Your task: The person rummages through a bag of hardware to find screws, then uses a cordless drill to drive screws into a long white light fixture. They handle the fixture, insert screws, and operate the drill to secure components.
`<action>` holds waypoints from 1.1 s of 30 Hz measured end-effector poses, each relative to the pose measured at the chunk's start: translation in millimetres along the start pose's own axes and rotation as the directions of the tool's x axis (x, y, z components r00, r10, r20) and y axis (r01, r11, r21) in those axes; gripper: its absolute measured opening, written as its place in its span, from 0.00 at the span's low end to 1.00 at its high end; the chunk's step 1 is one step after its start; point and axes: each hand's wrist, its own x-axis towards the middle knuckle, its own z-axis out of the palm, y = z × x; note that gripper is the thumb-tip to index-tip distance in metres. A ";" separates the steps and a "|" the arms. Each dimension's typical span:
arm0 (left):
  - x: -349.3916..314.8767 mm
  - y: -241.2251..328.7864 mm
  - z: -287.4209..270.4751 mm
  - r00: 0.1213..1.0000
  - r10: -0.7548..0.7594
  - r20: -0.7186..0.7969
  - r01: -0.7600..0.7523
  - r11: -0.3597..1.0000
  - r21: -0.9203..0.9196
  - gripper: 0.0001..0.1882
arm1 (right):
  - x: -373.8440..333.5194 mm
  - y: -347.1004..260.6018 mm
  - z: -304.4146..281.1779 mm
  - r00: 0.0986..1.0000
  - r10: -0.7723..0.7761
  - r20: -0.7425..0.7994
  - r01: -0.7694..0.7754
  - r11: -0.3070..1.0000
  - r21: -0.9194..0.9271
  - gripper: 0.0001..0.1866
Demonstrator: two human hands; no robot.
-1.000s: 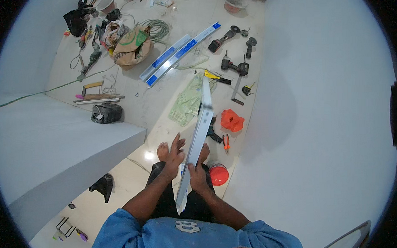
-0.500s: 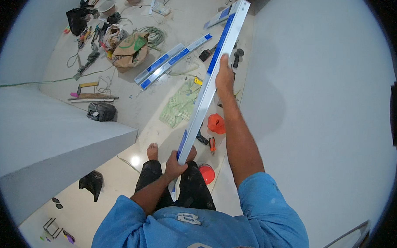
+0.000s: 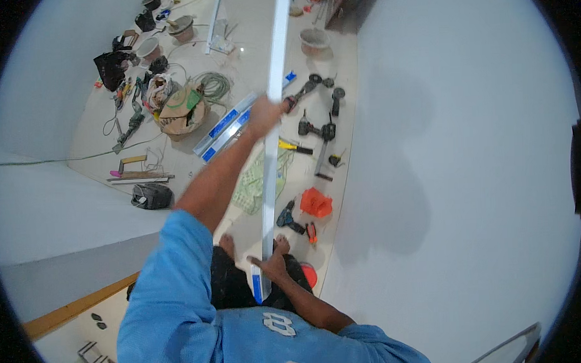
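Note:
A long, narrow white metal profile (image 3: 269, 188) with a blue and white label at its near end runs from my body up past the top of the view. My left hand (image 3: 267, 116) is wrapped round its middle stretch, slightly blurred. My right hand (image 3: 272, 267) grips it lower down, just above the labelled end, over my dark trousers. Beyond my left hand, similar profiles (image 3: 221, 134) with blue labels lie side by side on the floor. Part of them is hidden behind my hand and the held piece. Under it lies a pale green cloth (image 3: 249, 189).
Along the right wall lie cordless drills (image 3: 317, 127), an angle grinder (image 3: 309, 85), orange-handled pliers (image 3: 311, 233) and a red bag (image 3: 316, 202). A hacksaw (image 3: 131, 163), a sack (image 3: 182, 111), a coiled hose (image 3: 213, 86) and buckets (image 3: 314, 41) stand farther left and back. A wall corner juts in at left.
The profile has swung from a rightward slant to nearly straight ahead and turned, its long blue strip no longer showing. My hands have swapped places: left now far, right near my body.

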 end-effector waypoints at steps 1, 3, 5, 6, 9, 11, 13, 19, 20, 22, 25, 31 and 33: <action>22.4 16.8 -13.0 0.999 0.033 0.017 -0.033 0.999 -0.005 0.21 | 1.3 -11.2 -3.8 0.990 0.129 0.051 -0.136 0.973 0.185 0.61; 63.1 27.0 -23.1 0.999 0.031 0.025 -0.026 0.983 -0.183 0.17 | 22.9 -16.2 -3.8 0.976 0.205 0.078 -0.219 0.893 0.394 0.54; 118.8 21.2 -36.8 0.999 -0.041 0.012 0.041 0.864 -0.501 0.16 | 44.4 -33.6 -4.7 0.991 0.133 -0.030 -0.118 0.946 0.302 0.43; 143.3 25.0 -39.8 1.000 -0.017 0.009 0.019 0.868 -0.496 0.15 | 60.9 -39.2 -6.2 0.991 0.112 -0.069 -0.091 0.962 0.256 0.41; 198.4 14.4 -56.0 0.995 0.100 0.020 -0.081 0.891 -0.447 0.19 | 123.8 -49.4 -0.3 0.994 0.064 -0.092 -0.034 0.952 0.305 0.36; 209.5 0.5 -44.8 0.979 0.070 0.194 0.071 0.770 -0.634 0.19 | 180.1 -61.3 1.4 0.985 0.037 -0.168 0.014 0.955 0.295 0.34; 206.3 -40.6 -24.3 0.953 0.057 0.296 0.148 0.767 -0.624 0.18 | 228.5 -89.9 -5.6 0.969 -0.030 -0.245 0.105 0.949 0.297 0.28; 251.4 -99.3 0.6 0.983 -0.057 0.172 0.152 0.776 -0.612 0.19 | 322.9 -203.5 -51.2 0.950 0.041 -0.310 0.043 0.965 0.259 0.27; 279.8 -97.4 -4.2 0.981 -0.064 0.183 0.159 0.810 -0.565 0.16 | 324.4 -213.2 -55.2 0.941 0.021 -0.337 0.066 0.967 0.245 0.27; 333.2 -83.8 -3.0 0.973 -0.088 0.212 0.191 0.824 -0.533 0.13 | 284.1 -165.3 -18.7 0.968 0.147 -0.205 -0.110 0.977 0.180 0.30; 403.1 -75.6 4.8 0.968 -0.146 0.207 0.238 0.799 -0.552 0.11 | 257.0 -143.9 16.4 0.951 0.299 -0.083 -0.275 0.936 0.219 0.32; 515.6 -106.3 16.7 0.941 -0.115 0.319 0.279 0.795 -0.539 0.11 | 341.2 -150.8 29.2 0.950 0.251 -0.187 -0.207 0.952 0.227 0.28; 534.5 -103.2 31.8 0.928 -0.100 0.358 0.308 0.746 -0.590 0.12 | 364.3 -154.6 19.0 0.942 0.272 -0.198 -0.217 0.941 0.260 0.27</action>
